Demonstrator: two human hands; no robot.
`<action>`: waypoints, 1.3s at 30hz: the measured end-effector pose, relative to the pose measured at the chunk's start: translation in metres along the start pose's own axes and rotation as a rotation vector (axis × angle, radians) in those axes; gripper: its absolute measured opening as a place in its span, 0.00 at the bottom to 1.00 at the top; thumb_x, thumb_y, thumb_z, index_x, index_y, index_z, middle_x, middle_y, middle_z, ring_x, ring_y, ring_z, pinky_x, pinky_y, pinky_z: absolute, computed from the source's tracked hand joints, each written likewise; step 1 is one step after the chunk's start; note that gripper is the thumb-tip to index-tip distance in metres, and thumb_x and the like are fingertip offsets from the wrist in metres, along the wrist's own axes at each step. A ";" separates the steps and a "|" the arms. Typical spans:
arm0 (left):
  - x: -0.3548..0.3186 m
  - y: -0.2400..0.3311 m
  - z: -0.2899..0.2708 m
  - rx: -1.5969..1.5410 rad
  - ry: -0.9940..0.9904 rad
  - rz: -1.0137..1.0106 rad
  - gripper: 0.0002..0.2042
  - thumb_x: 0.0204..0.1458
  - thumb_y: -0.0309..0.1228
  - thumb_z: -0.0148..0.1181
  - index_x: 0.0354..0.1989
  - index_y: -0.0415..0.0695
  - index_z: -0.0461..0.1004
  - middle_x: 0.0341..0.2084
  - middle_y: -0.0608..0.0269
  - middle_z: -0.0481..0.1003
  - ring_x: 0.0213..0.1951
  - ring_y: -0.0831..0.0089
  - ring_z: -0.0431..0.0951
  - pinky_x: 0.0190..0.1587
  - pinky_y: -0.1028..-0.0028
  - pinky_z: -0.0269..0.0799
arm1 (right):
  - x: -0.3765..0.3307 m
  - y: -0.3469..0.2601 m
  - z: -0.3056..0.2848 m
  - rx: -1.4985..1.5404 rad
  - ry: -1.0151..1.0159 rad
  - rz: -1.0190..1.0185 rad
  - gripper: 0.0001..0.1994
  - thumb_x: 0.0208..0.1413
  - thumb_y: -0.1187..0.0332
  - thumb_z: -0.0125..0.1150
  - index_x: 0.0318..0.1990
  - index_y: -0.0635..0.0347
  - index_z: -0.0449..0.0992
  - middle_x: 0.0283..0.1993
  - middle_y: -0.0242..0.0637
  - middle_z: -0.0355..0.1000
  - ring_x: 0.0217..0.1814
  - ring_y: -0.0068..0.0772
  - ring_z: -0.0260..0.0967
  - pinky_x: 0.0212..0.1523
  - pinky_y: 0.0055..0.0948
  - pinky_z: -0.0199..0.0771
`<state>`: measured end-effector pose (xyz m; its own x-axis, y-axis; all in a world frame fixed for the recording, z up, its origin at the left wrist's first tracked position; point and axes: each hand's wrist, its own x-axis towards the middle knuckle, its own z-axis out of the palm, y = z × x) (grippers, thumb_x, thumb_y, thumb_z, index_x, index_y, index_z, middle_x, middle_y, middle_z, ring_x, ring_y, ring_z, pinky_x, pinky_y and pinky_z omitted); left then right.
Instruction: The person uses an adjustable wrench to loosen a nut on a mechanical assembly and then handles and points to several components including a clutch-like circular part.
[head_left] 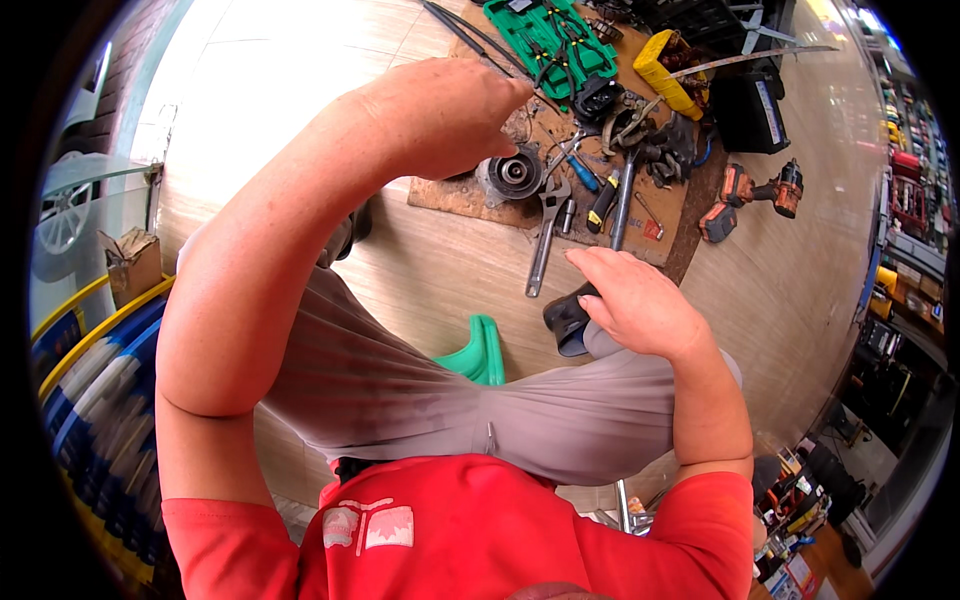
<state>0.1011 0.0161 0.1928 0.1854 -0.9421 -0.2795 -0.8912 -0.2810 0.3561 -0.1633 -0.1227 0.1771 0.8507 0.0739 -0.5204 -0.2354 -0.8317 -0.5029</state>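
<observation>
My left hand (455, 112) reaches out over the near left part of a stained brown board (450, 196). Its thumb and fingers look apart, with the fingertips partly hidden behind the hand. Just beside its thumb lies a round metal part with a ringed hub (514, 176). My right hand (640, 300) hovers at or rests on my right knee, fingers stretched out and thumb apart, holding nothing. Beyond it on the board are an adjustable wrench (546, 236), a small socket (569, 216), a yellow and black utility knife (603, 202), a blue-handled screwdriver (582, 173) and a dark metal bar (623, 203).
A green tool case with pliers (548, 45) and a yellow container (668, 75) stand at the far side. An orange and black cordless power tool (758, 194) lies right on the floor. A green plastic piece (482, 348) shows between my legs. Shelves (905, 190) line the right.
</observation>
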 end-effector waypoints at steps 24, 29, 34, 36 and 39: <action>-0.003 0.005 -0.009 -0.053 -0.049 -0.051 0.16 0.56 0.37 0.64 0.46 0.38 0.77 0.40 0.50 0.81 0.49 0.53 0.80 0.51 0.59 0.75 | 0.004 0.004 0.004 0.011 0.004 -0.014 0.25 0.56 0.70 0.60 0.61 0.63 0.64 0.53 0.48 0.69 0.57 0.54 0.68 0.56 0.46 0.69; -0.004 0.009 -0.011 -0.030 -0.036 -0.069 0.17 0.56 0.37 0.65 0.48 0.39 0.77 0.41 0.50 0.81 0.49 0.55 0.80 0.52 0.60 0.75 | 0.003 0.002 0.003 0.004 0.000 -0.003 0.25 0.56 0.70 0.60 0.61 0.63 0.64 0.54 0.49 0.69 0.57 0.54 0.68 0.57 0.46 0.69; -0.003 0.009 -0.011 -0.019 -0.044 -0.065 0.17 0.55 0.37 0.65 0.49 0.39 0.77 0.41 0.50 0.81 0.49 0.55 0.80 0.52 0.61 0.76 | 0.002 0.002 0.002 0.000 0.013 -0.011 0.25 0.56 0.69 0.61 0.61 0.62 0.64 0.55 0.49 0.69 0.57 0.54 0.68 0.57 0.46 0.69; -0.003 0.010 -0.010 -0.019 -0.047 -0.061 0.17 0.56 0.37 0.65 0.49 0.39 0.77 0.41 0.50 0.81 0.49 0.55 0.80 0.52 0.61 0.76 | 0.002 0.002 0.002 -0.001 0.016 -0.013 0.25 0.56 0.69 0.61 0.62 0.62 0.64 0.55 0.49 0.69 0.57 0.54 0.68 0.57 0.46 0.69; -0.003 0.010 -0.010 -0.019 -0.041 -0.062 0.17 0.55 0.37 0.65 0.49 0.39 0.77 0.41 0.50 0.81 0.49 0.55 0.80 0.52 0.61 0.76 | 0.001 0.002 0.002 -0.002 0.016 -0.010 0.25 0.56 0.69 0.61 0.62 0.62 0.64 0.55 0.49 0.69 0.58 0.54 0.68 0.57 0.46 0.69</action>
<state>0.0954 0.0142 0.2059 0.2229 -0.9145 -0.3377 -0.8703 -0.3427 0.3536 -0.1635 -0.1228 0.1740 0.8605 0.0729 -0.5042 -0.2262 -0.8321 -0.5064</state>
